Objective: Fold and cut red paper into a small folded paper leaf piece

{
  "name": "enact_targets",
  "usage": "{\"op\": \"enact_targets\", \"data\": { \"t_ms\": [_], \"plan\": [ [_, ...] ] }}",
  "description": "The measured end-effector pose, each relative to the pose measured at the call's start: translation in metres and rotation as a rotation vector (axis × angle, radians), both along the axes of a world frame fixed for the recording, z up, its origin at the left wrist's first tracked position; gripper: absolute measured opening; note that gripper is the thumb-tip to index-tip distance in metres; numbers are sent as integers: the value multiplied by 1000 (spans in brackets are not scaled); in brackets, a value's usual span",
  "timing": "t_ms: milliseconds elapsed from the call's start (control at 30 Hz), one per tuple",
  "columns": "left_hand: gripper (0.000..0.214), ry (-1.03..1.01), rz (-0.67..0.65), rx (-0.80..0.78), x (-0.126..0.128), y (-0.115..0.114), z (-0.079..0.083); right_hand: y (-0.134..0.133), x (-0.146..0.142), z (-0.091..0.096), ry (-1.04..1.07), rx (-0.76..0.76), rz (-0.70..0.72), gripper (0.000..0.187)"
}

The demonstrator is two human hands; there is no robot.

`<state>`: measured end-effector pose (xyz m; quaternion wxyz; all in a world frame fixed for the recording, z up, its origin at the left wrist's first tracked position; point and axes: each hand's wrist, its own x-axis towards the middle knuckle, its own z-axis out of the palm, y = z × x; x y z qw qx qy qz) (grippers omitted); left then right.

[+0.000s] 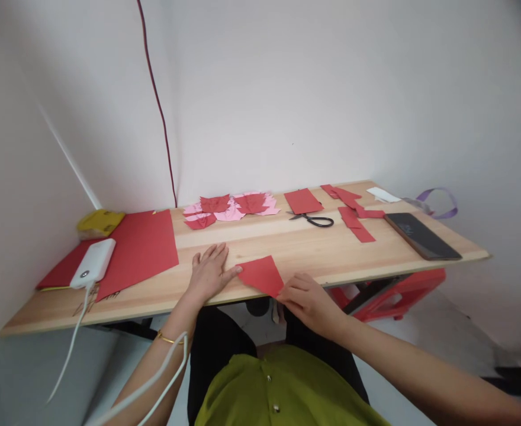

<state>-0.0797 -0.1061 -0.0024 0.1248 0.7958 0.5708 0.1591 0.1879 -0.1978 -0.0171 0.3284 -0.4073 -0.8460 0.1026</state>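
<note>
A small red paper piece [261, 274] lies at the near edge of the wooden table [296, 245], turned like a diamond. My left hand [209, 272] rests flat on the table just left of it, fingers spread, thumb touching the paper's left corner. My right hand [307, 299] is at the paper's lower right corner, fingers curled and pinching that corner over the table edge.
Black scissors [314, 219] lie mid-table beside a red rectangle [302, 201]. Folded red and pink pieces [231, 208] sit at the back. Red strips [356, 219], a dark phone [421, 235], a large red sheet [140, 248], a white power bank [94, 262] and a yellow object [99, 222] are around.
</note>
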Motion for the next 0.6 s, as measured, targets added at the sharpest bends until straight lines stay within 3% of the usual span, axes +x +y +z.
{"op": "enact_targets", "data": {
  "t_ms": [100, 167, 233, 300, 333, 400, 467, 533, 600],
  "plan": [
    [48, -464, 120, -4, -1, -1, -1, 16, 7, 20, 168, 86, -122, 17],
    [46, -790, 143, -123, 8, -3, 4, 34, 6, 37, 198, 186, -215, 19],
    [53, -1127, -11, -430, 25, -1, 12, 54, -2, 51, 156, 307, -253, 22],
    [55, -1362, -116, -694, 43, 10, 22, 72, -18, 56, 22, 352, -167, 24],
    [47, -1475, -92, -686, 51, 18, 26, 81, -27, 56, -42, 365, -89, 26],
    [25, -1685, 29, -517, 58, 39, 31, 96, -43, 49, -141, 359, 73, 25],
    [23, -1811, 127, -438, 57, 60, 29, 109, -53, 38, -121, 350, 177, 22],
    [22, -1892, 181, -447, 52, 75, 21, 121, -56, 28, 69, 302, 153, 35],
    [23, -1903, 177, -488, 47, 82, 12, 129, -53, 21, 280, 195, 37, 33]
  ]
}}
